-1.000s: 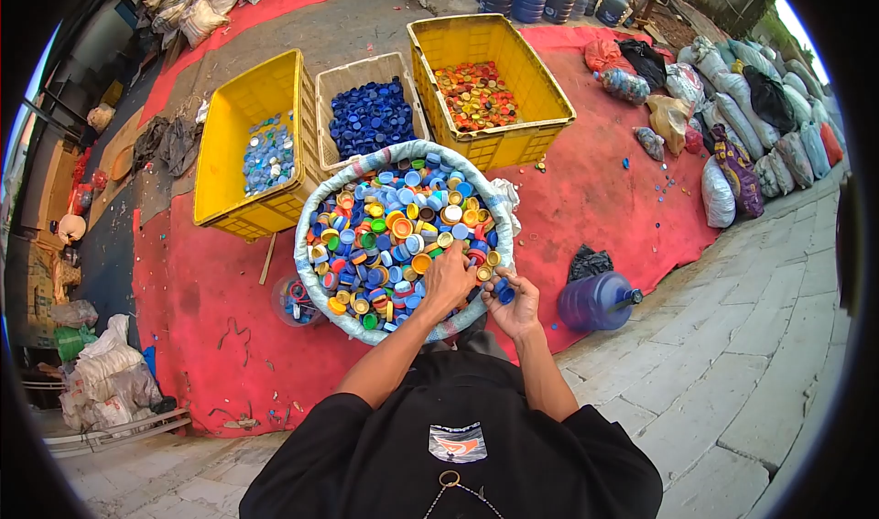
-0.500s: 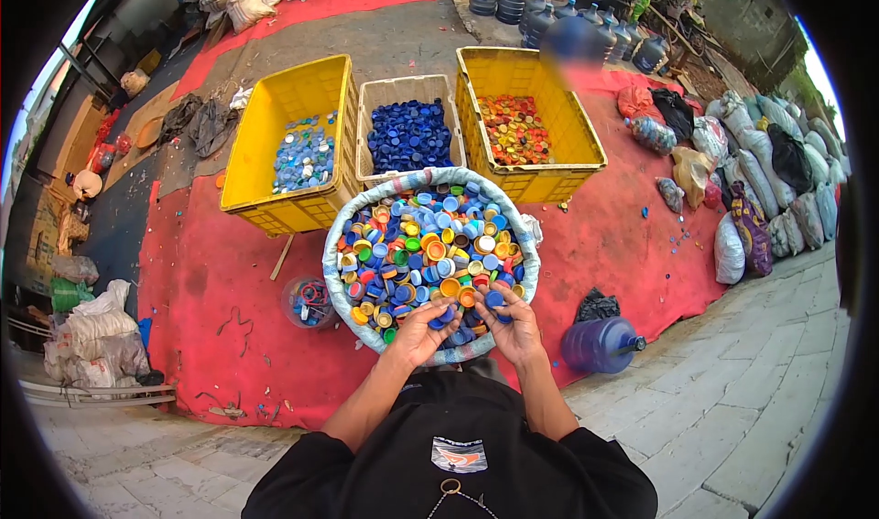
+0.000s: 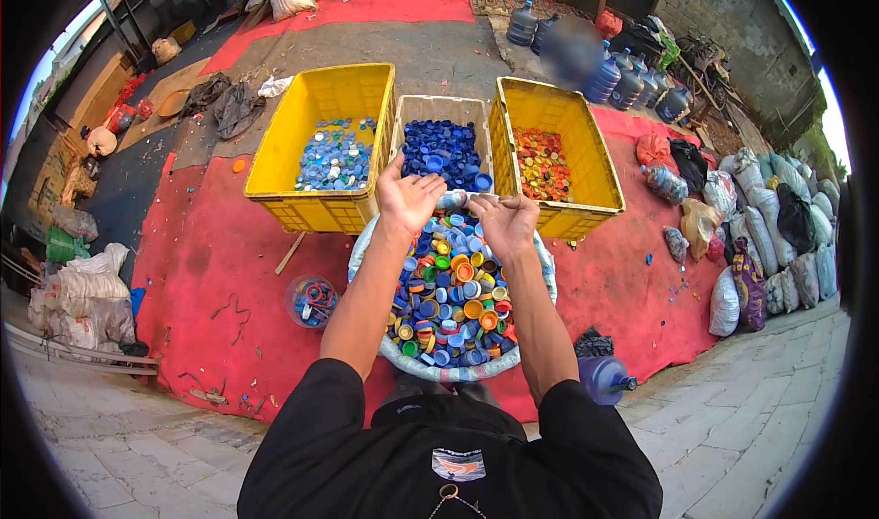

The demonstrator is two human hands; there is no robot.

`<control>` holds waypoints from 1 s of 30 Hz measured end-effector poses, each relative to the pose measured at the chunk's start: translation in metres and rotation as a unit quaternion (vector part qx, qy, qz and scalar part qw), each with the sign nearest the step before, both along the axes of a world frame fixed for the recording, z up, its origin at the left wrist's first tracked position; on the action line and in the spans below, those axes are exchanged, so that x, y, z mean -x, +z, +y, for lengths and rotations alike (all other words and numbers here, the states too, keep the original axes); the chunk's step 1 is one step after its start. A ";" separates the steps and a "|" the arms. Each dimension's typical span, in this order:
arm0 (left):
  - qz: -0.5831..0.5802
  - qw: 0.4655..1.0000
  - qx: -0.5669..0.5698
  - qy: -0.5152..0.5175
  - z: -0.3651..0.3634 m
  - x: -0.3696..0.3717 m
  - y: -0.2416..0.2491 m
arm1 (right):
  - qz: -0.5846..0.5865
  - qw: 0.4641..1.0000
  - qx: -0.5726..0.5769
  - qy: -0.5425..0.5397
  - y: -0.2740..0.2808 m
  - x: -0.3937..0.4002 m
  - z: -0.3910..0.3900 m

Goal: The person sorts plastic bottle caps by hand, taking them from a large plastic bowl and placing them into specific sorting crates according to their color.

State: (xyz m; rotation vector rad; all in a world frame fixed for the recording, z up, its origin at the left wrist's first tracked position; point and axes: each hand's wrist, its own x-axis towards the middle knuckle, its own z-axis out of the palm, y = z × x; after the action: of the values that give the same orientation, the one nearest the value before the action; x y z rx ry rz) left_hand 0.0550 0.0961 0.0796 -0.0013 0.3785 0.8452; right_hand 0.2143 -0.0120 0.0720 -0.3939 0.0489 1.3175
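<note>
A round container with a cloth-wrapped rim (image 3: 547, 272) is filled with mixed bottle caps (image 3: 449, 290). My left hand (image 3: 409, 194) is over its far rim, palm up, fingers spread, holding nothing. Beside it my right hand (image 3: 505, 221) is also over the far rim, fingers apart and nothing seen in them. Just past both hands, dark blue caps (image 3: 439, 144) lie in a white crate (image 3: 444, 107). Light blue and white caps (image 3: 334, 157) are in the left yellow crate (image 3: 275, 135); red, orange and yellow caps (image 3: 542, 162) are in the right one (image 3: 593, 144).
A small clear tub (image 3: 311, 301) stands left of the round container on the red mat (image 3: 220, 290). A large water bottle (image 3: 604, 379) lies to the right. Filled sacks (image 3: 760, 208) are piled at the right; more water bottles (image 3: 629, 87) stand behind.
Both hands have moved forward from the near side of the round container to its far rim and opened. The blue caps they held are no longer in them. The view has shifted.
</note>
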 end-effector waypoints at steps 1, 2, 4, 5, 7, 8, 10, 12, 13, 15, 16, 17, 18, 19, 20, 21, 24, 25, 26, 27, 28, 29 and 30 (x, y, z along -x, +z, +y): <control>0.008 1.000 -0.012 0.020 0.004 0.001 0.009 | -0.010 0.998 0.049 -0.030 0.005 -0.001 0.007; 0.056 0.998 -0.015 0.025 -0.002 0.006 0.013 | -0.002 0.999 0.022 -0.026 -0.016 -0.012 0.011; 0.060 0.997 -0.036 0.025 -0.014 0.026 -0.014 | -0.076 0.995 0.035 -0.049 -0.016 -0.007 -0.014; 0.067 0.997 -0.043 0.026 -0.027 0.038 -0.028 | -0.110 0.991 0.046 -0.058 -0.021 -0.001 -0.033; 0.131 0.989 -0.019 0.059 -0.054 0.061 -0.048 | -0.120 0.986 0.084 -0.080 -0.036 0.006 -0.069; 0.151 0.986 -0.022 0.064 -0.069 0.075 -0.059 | -0.137 0.985 0.075 -0.074 -0.042 0.008 -0.091; 0.193 0.977 -0.020 0.085 -0.098 0.098 -0.072 | -0.193 0.973 0.097 -0.078 -0.055 0.009 -0.128; 0.241 0.964 -0.023 0.110 -0.124 0.116 -0.085 | -0.261 0.948 0.159 -0.093 -0.060 0.017 -0.158; 0.268 0.956 -0.029 0.114 -0.137 0.122 -0.092 | -0.337 0.917 0.198 -0.082 -0.067 0.018 -0.172; 0.334 0.934 -0.090 0.092 -0.163 0.133 -0.097 | -0.481 0.835 0.262 -0.056 -0.081 0.019 -0.198; 0.372 0.918 -0.109 0.089 -0.175 0.134 -0.097 | -0.522 0.808 0.258 -0.085 -0.090 0.024 -0.205; 0.409 0.899 -0.128 0.086 -0.188 0.132 -0.096 | -0.572 0.771 0.274 -0.055 -0.097 0.026 -0.214; 0.444 0.880 -0.148 0.083 -0.198 0.130 -0.096 | -0.619 0.730 0.288 -0.024 -0.095 0.032 -0.219; 0.465 0.869 -0.155 0.072 -0.206 0.127 -0.098 | -0.664 0.685 0.300 0.006 -0.093 0.037 -0.223; 0.486 0.857 -0.162 0.061 -0.214 0.124 -0.100 | -0.684 0.667 0.295 0.023 -0.090 0.043 -0.225; 0.506 0.845 -0.169 0.051 -0.220 0.124 -0.102 | -0.719 0.640 0.269 0.032 -0.092 0.048 -0.226; 0.508 0.840 -0.187 0.032 -0.234 0.116 -0.109 | -0.791 0.583 0.181 0.042 -0.098 0.063 -0.225; 0.507 0.839 -0.194 0.032 -0.237 0.111 -0.107 | -0.802 0.573 0.161 0.044 -0.097 0.068 -0.222; 0.506 0.838 -0.203 0.023 -0.239 0.109 -0.109 | -0.813 0.562 0.141 0.045 -0.096 0.072 -0.220; 0.510 0.833 -0.214 0.022 -0.241 0.107 -0.108 | -0.824 0.552 0.122 0.047 -0.094 0.076 -0.218; 0.514 0.827 -0.225 0.022 -0.243 0.105 -0.107 | -0.825 0.547 0.120 0.071 -0.091 0.079 -0.216; 0.518 0.822 -0.236 0.022 -0.245 0.104 -0.106 | -0.833 0.539 0.106 0.065 -0.089 0.082 -0.213; 0.512 0.827 -0.232 0.024 -0.245 0.104 -0.106 | -0.841 0.530 0.092 0.060 -0.088 0.084 -0.211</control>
State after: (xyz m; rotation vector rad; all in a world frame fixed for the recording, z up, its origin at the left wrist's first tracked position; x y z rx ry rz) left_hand -0.0490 -0.1487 -0.0269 0.9406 1.1745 0.9157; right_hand 0.1303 -0.2225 -0.0163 -1.7398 -1.5153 0.5469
